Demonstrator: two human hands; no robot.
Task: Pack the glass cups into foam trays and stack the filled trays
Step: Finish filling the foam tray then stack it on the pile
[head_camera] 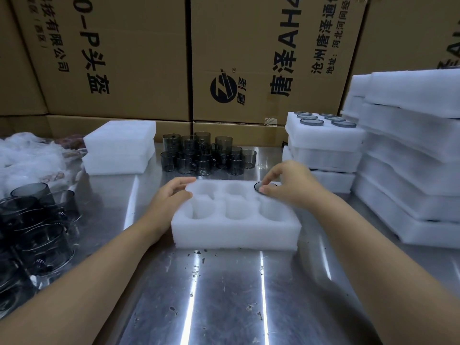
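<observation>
Steel table (224, 295) holds foam tray (236, 235) before stacked cardboard boxes (124, 58).

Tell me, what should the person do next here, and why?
Probably the right hand should release the cup, seated in the far-right well of the foam tray, and fetch one of the loose cups behind: five wells are empty, and the left hand holds the tray.

This looks like a packing station in a warehouse or a small factory. Behind the steel worktable (224, 295) stands a wall of big brown cartons (124, 58) with printed Chinese company text. On the table I see many identical smoky glass cups (206, 155) and white foam trays (410, 170) piled in stacks, some already filled.
</observation>
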